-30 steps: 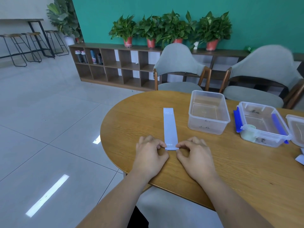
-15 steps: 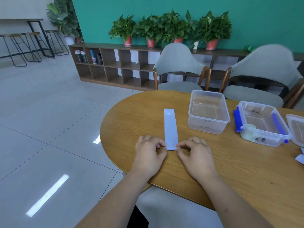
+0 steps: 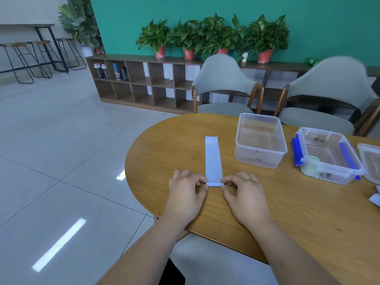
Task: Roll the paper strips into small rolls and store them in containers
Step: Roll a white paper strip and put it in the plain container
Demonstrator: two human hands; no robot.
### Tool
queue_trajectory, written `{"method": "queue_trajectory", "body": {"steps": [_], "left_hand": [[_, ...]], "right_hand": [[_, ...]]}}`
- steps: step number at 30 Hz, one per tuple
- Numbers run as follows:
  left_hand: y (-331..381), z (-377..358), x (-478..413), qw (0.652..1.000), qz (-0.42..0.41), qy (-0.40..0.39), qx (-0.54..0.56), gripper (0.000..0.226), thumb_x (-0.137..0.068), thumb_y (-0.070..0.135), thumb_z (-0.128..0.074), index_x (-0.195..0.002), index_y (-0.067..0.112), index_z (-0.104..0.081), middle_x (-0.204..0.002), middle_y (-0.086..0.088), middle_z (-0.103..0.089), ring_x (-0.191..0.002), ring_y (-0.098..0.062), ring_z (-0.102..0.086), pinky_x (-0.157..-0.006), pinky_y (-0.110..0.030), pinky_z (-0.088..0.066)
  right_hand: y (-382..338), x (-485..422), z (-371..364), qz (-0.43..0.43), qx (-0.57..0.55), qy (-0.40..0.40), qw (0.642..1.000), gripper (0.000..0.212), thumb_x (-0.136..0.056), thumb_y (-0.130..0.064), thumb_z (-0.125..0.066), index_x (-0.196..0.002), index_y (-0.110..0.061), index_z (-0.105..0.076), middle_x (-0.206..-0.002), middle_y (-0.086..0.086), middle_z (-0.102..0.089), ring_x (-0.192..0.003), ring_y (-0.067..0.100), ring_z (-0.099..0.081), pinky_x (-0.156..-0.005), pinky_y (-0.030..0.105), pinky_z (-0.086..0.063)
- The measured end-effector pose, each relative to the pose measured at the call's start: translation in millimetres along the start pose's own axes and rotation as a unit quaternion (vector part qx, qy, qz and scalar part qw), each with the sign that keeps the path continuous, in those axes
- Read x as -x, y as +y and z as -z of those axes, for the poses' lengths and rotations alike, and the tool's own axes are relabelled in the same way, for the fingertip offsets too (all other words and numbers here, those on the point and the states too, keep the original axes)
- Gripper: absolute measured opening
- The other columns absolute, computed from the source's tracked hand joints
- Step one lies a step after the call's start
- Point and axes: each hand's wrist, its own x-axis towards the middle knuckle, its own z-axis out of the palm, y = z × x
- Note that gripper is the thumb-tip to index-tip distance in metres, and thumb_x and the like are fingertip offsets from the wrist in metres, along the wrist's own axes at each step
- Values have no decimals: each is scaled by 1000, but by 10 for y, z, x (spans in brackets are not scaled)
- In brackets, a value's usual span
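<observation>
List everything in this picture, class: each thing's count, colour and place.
table: one, brown, foreground
strip: one, white, on table, near end rolled
open tub: one, clear, right of strip
clip tub: one, clear with blue clips, further right
roll: one, pale, inside clip tub
third tub: one, clear, cut off at right edge
chairs: two, grey, behind table
shelf: one, brown, against green wall
plants: four, green in red pots, on shelf
bottles: four, mixed, in shelf
stools: three, dark, far left
left hand: one, bare, pinching strip's rolled end
right hand: one, bare, pinching the same end

matt paper strip, smooth wood table
</observation>
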Motion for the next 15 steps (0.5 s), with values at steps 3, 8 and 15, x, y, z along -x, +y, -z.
{"method": "queue_trajectory", "body": {"steps": [3, 8, 15], "left_hand": [[3, 3, -2, 1000, 2, -3, 2, 11, -94, 36, -73, -104, 38, -77, -86, 25, -50, -98, -5, -39, -86, -29, -32], [9, 9, 8, 1000, 0, -10, 3, 8, -96, 39, -70, -99, 39, -77, -88, 24, -53, -100, -7, -42, -90, -31, -33], [15, 16, 16, 1000, 4, -6, 13, 5, -95, 38, -70, -98, 42, -70, -87, 21, -52, -99, -7, -43, -87, -30, -33]], "right_hand": [[-2, -8, 3, -1, 2, 0, 1000, 14, -91, -36, -72, -105, -39, -75, -95, -21, -59, -101, 10, -53, -89, 40, -50], [-14, -15, -1, -10, -2, 2, 1000, 9, -91, -37, -71, -97, -38, -77, -94, -21, -59, -100, 11, -51, -90, 40, -49], [-11, -2, 25, -1, -38, 17, 999, 15, -86, -30, -77, -95, -40, -74, -89, -22, -60, -95, 8, -55, -86, 40, -51]]}}
